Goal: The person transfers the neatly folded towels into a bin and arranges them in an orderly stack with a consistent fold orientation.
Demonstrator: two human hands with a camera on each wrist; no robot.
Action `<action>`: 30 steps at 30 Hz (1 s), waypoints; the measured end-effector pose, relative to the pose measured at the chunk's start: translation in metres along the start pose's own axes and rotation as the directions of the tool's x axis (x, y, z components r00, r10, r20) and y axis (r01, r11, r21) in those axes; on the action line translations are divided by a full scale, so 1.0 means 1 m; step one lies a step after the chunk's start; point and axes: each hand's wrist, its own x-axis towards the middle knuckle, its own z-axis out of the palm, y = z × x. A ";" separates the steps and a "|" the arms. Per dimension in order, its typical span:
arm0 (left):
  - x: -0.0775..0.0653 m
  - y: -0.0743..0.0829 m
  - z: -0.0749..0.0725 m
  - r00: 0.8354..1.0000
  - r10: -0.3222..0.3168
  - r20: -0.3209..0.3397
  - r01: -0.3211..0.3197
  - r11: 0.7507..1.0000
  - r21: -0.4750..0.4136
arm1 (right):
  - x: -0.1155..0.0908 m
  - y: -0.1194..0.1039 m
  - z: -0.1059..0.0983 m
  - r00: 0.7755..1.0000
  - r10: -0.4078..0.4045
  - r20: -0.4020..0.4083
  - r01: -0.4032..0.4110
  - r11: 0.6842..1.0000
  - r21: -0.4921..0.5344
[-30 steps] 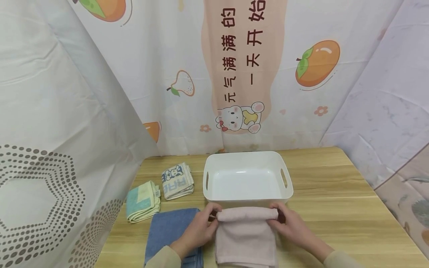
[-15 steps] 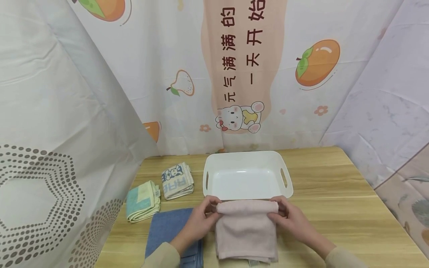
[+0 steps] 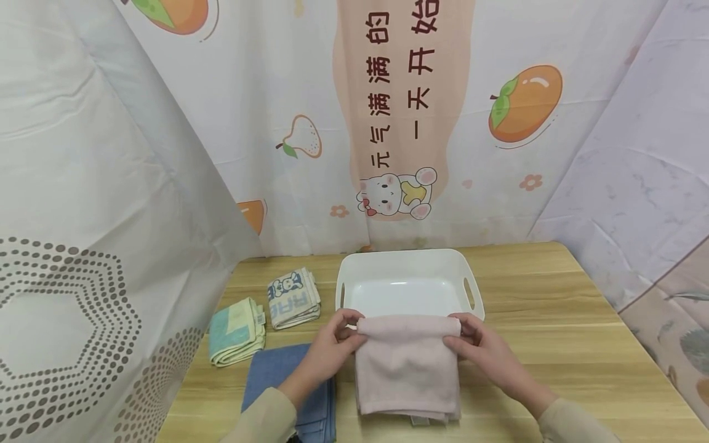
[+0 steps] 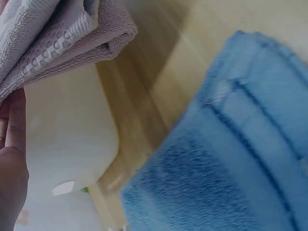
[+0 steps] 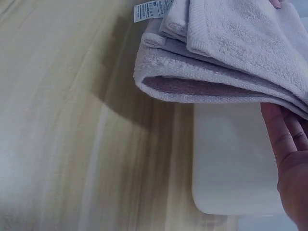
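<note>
A folded pale pink towel hangs between both hands at the near side of a white plastic bin. My left hand pinches its upper left corner, thumb in front and fingers behind. At the upper right corner my right hand holds it the same way. The right wrist view shows the towel's stacked layers raised off the table, with a white care label sticking out. Part of the bin's near wall is hidden behind the towel. Inside, the visible part of the bin holds nothing.
A folded blue towel lies left of the pink one, partly under the left forearm. Behind it are a green and yellow folded towel and a cream one with a blue bear print. A patterned curtain hangs behind the wooden table.
Both hands have lifted the pink towel and carried it forward, so its top edge now overlaps the bin's near rim. The other towels and the bin have stayed put.
</note>
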 end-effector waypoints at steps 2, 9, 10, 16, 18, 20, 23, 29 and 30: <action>0.004 0.003 -0.001 1.000 0.007 -0.004 -0.007 1.000 -0.021 | 0.002 -0.002 -0.001 1.000 0.009 -0.012 -0.009 1.000 -0.003; 0.013 0.022 -0.004 0.999 -0.016 -0.040 0.014 0.999 -0.033 | 0.010 -0.014 -0.004 0.999 0.012 -0.031 -0.012 1.000 0.009; 0.015 0.025 -0.005 0.999 -0.016 -0.042 0.015 0.999 -0.033 | 0.012 -0.016 -0.005 0.999 0.014 -0.034 -0.013 1.000 0.015; 0.025 0.035 -0.009 0.998 -0.007 -0.055 0.004 0.998 -0.056 | 0.020 -0.028 -0.009 0.999 0.014 -0.048 -0.013 0.999 0.032; 0.028 0.037 -0.010 0.998 -0.003 -0.066 -0.002 0.998 -0.067 | 0.023 -0.031 -0.009 0.999 0.009 -0.051 -0.007 0.999 0.034; 0.032 0.039 -0.011 0.997 -0.001 -0.076 -0.005 0.997 -0.080 | 0.026 -0.034 -0.010 0.998 0.005 -0.055 -0.002 0.999 0.039; 0.038 0.042 -0.012 0.996 0.003 -0.093 -0.012 0.995 -0.097 | 0.030 -0.039 -0.012 0.998 -0.001 -0.061 0.004 0.999 0.047; 0.050 0.052 -0.013 0.991 -0.028 -0.132 0.013 0.993 -0.115 | 0.041 -0.048 -0.016 0.997 -0.003 -0.071 0.007 0.999 0.053; 0.052 0.054 -0.013 0.990 -0.036 -0.137 0.020 0.993 -0.120 | 0.043 -0.049 -0.017 0.997 -0.003 -0.073 0.007 0.998 0.056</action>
